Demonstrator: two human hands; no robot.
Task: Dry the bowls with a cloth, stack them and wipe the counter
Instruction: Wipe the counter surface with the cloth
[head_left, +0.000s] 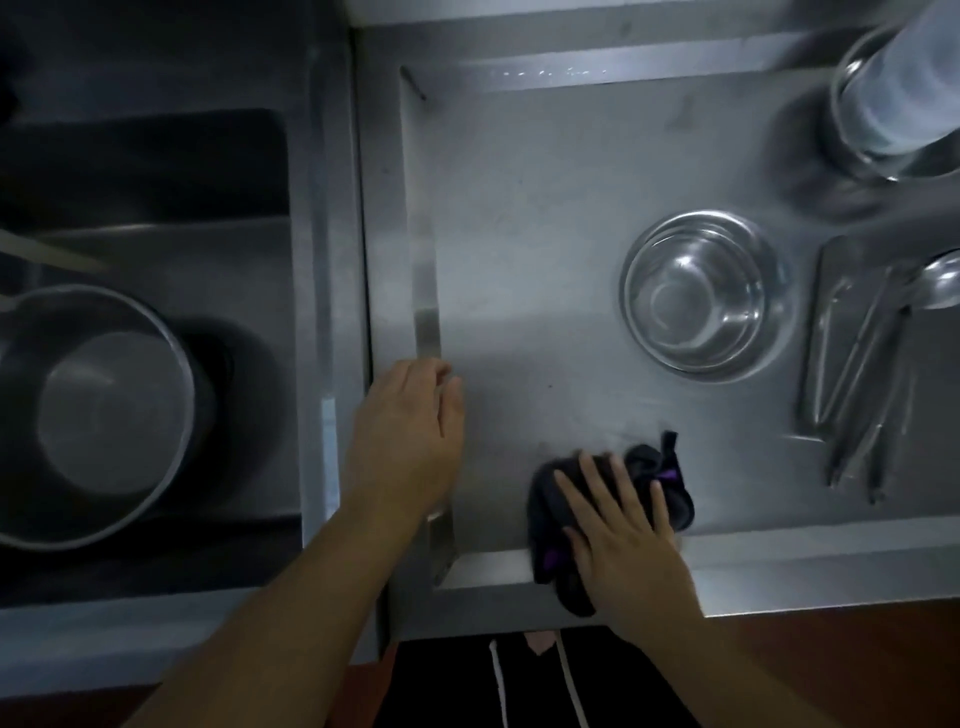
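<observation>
1. The right hand (626, 540) presses flat, with straight fingers, on the dark crumpled cloth with purple trim (670, 486) at the front edge of the steel counter (519, 234).
2. The left hand (410, 436) rests released on the counter's left rim.
3. The stacked clear glass bowls (706, 296) stand near the right side; better to wipe around them with even pressure.

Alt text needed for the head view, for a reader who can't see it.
A right hand presses a dark cloth flat on a steel counter near its front edge; the left hand rests open on the counter's raised left rim. Stacked glass bowls sit behind the cloth, utensils to their right.
</observation>
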